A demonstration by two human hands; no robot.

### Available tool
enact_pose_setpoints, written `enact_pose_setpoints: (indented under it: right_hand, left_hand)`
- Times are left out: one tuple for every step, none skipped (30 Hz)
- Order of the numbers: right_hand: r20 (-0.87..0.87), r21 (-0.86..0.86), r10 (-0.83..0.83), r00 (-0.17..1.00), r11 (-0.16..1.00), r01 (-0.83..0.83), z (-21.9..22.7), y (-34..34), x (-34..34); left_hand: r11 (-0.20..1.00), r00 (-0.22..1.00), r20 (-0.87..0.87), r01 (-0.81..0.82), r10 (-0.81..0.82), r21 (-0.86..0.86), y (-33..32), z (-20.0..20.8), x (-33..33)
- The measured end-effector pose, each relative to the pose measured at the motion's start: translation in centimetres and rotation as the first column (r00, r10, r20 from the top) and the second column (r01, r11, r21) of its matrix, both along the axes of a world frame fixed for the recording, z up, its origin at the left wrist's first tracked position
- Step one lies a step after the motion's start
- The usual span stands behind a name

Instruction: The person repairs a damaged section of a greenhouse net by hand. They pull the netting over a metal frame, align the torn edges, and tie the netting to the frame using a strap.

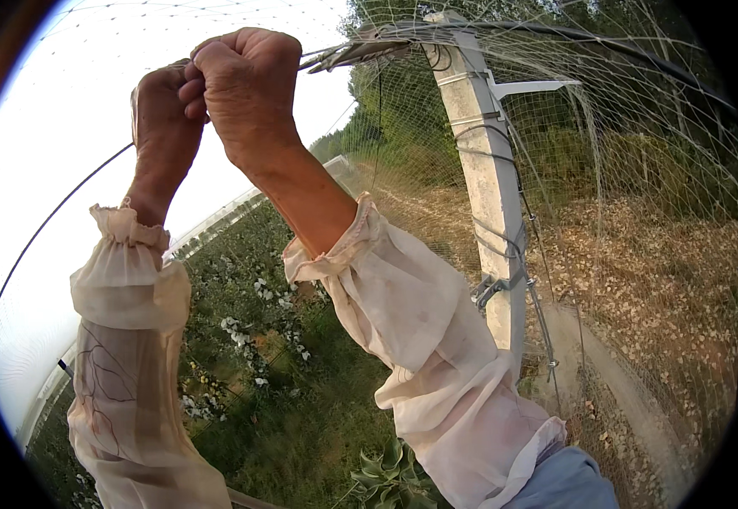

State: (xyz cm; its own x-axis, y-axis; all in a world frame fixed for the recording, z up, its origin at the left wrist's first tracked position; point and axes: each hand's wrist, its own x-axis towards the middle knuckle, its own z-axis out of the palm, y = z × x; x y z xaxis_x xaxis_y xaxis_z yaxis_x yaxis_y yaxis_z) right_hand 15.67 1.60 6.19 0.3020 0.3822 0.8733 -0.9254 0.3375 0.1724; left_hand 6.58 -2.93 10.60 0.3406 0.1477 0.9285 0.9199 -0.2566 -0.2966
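Note:
Both my hands are raised at the upper left, pressed close together against the bright sky. My left hand (pixel 165 127) is closed, its fingers curled in against the right. Beside it and slightly higher, my right hand (pixel 250 89) makes a fist with its back toward me. What they pinch between them is hidden. A thin dark wire (pixel 55 212) rises from the left edge to my left wrist and shows again right of my right fist. There it meets a bunched strip of greyish netting (pixel 360 54), which stretches to the top of a pale post (pixel 483 161).
Fine netting (pixel 640 161) hangs right of the post, below a thick black cable (pixel 606 38). Wires and a metal clamp (pixel 498 290) wrap the post; a white bracket (pixel 534 86) juts from it. Shrubs with white blooms or wrappings (pixel 241 335) grow below; dry leaves (pixel 640 271) cover ground at right.

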Motion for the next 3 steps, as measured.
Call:
enact_pose_setpoints:
  right_hand:
    - [0.058,0.010,-0.005,0.998,1.000,0.005,-0.2,-0.6,-0.5]
    - [0.139,0.026,0.013,0.990,1.000,-0.017,-0.3,-1.5,-1.4]
    - [0.086,0.027,0.040,0.995,0.999,-0.042,-0.2,-1.8,-2.2]
  left_hand:
    - [0.998,0.997,-0.053,-0.048,0.050,0.031,-0.3,0.4,-1.6]
    - [0.991,0.989,-0.081,-0.118,0.123,0.067,-1.3,0.7,-4.0]
    - [0.997,0.995,-0.062,-0.079,0.080,0.013,-1.8,0.9,-5.0]
